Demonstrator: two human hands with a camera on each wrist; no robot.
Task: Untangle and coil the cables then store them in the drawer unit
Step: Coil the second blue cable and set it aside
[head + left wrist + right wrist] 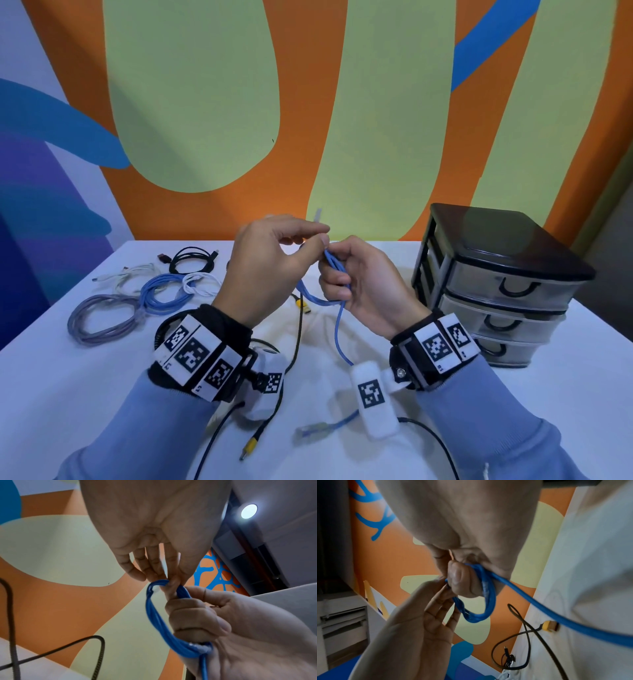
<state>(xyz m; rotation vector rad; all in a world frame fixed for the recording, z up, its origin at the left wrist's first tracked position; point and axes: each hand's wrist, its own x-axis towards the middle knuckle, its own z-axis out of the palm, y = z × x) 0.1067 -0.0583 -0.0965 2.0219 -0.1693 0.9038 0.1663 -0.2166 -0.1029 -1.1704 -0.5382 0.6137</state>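
Note:
A blue network cable (339,325) is wound into a small coil (154,615) held above the table's middle. My right hand (342,274) grips the coil, its fingers curled through the loops (489,599). My left hand (322,233) pinches the coil's top, where a white tie strip (318,214) sticks up and a white bit (156,588) shows against the loops. The cable's loose tail hangs down to its clear plug (308,430) on the table. The black drawer unit (496,281) stands at the right with all three drawers closed.
Several coiled cables lie at the left: black (191,260), white (133,274), light blue (164,294), grey (102,318). A loose black cable (299,329) with yellow plugs (251,445) runs under my hands. A painted wall backs the white table (342,377).

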